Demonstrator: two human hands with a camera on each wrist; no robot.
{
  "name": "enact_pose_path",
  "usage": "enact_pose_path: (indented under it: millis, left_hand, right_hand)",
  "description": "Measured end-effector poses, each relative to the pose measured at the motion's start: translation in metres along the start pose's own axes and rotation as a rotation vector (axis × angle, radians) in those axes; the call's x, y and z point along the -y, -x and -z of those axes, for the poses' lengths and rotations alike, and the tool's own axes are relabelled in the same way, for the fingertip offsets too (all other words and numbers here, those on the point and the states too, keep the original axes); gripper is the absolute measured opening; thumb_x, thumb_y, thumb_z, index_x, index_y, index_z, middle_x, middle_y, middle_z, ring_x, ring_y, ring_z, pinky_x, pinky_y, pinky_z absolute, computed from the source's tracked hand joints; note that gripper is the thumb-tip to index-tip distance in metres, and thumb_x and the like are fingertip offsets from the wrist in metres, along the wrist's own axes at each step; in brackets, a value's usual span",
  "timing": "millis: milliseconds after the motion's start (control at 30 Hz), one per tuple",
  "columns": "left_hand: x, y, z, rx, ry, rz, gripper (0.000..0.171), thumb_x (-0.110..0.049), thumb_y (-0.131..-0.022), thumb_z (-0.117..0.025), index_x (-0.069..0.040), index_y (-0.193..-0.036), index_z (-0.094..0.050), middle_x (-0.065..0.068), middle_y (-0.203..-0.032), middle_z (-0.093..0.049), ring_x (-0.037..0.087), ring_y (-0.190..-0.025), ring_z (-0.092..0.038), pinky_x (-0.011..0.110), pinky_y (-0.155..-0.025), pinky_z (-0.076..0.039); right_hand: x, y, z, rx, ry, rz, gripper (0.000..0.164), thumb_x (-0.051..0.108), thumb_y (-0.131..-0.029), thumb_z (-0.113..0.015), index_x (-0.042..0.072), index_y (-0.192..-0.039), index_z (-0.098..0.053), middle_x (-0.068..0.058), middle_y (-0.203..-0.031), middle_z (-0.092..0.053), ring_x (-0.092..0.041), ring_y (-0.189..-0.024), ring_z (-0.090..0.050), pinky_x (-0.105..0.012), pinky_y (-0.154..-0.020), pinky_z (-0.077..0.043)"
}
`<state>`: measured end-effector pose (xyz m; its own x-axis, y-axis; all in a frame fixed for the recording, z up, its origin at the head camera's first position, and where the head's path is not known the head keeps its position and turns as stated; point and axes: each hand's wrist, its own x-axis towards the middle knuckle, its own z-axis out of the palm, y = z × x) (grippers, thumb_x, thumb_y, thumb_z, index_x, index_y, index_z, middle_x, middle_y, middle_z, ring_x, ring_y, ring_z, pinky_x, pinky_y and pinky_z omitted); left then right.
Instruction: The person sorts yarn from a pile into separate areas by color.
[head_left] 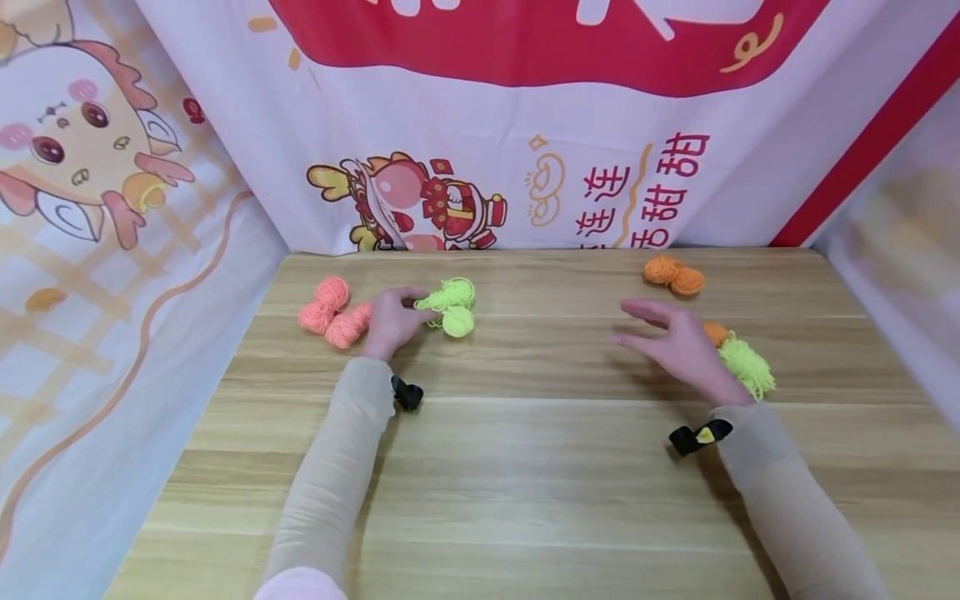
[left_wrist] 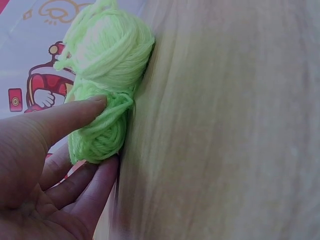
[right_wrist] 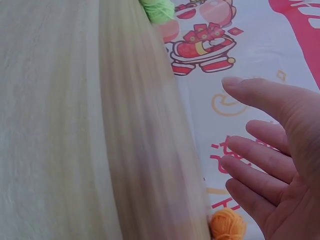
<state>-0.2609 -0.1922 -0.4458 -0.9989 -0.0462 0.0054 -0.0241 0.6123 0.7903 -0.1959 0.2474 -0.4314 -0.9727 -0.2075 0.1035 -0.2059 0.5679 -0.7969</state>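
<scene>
Green yarn (left_wrist: 102,134) — the left hand (head_left: 393,321) pinches it between fingers (left_wrist: 100,192).

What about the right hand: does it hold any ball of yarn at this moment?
No, the right wrist view shows the right hand with its fingers extended and nothing held between them.

Table (head_left: 525,475): yarn (head_left: 347,325) left, right; nearer right pair (head_left: 746,367) perhaps touching.

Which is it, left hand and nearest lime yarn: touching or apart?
Touching: left wrist view shows the left hand with thumb across the lime yarn.
</scene>
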Motion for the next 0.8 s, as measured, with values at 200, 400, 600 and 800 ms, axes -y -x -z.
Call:
enact_pose_path:
  millis: [200,400,600,800]
  left_hand:
    - [0.000,0.000,-0.001,-0.004,-0.006,0.005,0.045,-0.022,-0.081,-0.087,-0.005,-0.120,-0.073,0.013,-0.115,-0.070,0.027,-0.106,-0.061,0.040,-0.096,-0.049]
    - [0.000,0.001,-0.001,-0.005,-0.004,0.012,0.044,-0.021,-0.082,-0.086,-0.005,-0.120,-0.073,0.013,-0.116,-0.070,0.027,-0.106,-0.061,0.040,-0.096,-0.049]
    - [-0.002,0.002,0.000,0.003,-0.007,0.008,0.044,-0.021,-0.083,-0.085,-0.004,-0.122,-0.072,0.013,-0.117,-0.069,0.028,-0.107,-0.060,0.042,-0.096,-0.048]
    - [-0.003,0.002,0.000,0.009,0.000,0.006,0.043,-0.020,-0.083,-0.085,-0.004,-0.122,-0.072,0.013,-0.118,-0.069,0.028,-0.108,-0.060,0.042,-0.096,-0.049]
  right_hand:
    - [0.000,0.008,0.013,-0.004,-0.003,-0.066,0.072,0.053,-0.085,-0.079,0.017,-0.144,-0.058,-0.005,-0.143,-0.058,-0.030,-0.135,-0.048,-0.055,-0.109,-0.039]
    - [0.000,0.014,0.028,-0.014,0.016,-0.109,0.075,0.053,-0.085,-0.079,0.016,-0.146,-0.056,-0.008,-0.145,-0.056,-0.034,-0.137,-0.045,-0.059,-0.109,-0.037]
    - [0.002,0.019,0.043,-0.034,0.026,-0.136,0.075,0.049,-0.086,-0.080,0.016,-0.149,-0.053,-0.010,-0.148,-0.053,-0.035,-0.139,-0.042,-0.062,-0.110,-0.033]
    - [-0.002,0.023,0.051,-0.051,0.050,-0.146,0.079,0.049,-0.086,-0.079,0.015,-0.151,-0.050,-0.011,-0.151,-0.051,-0.037,-0.140,-0.041,-0.063,-0.110,-0.033]
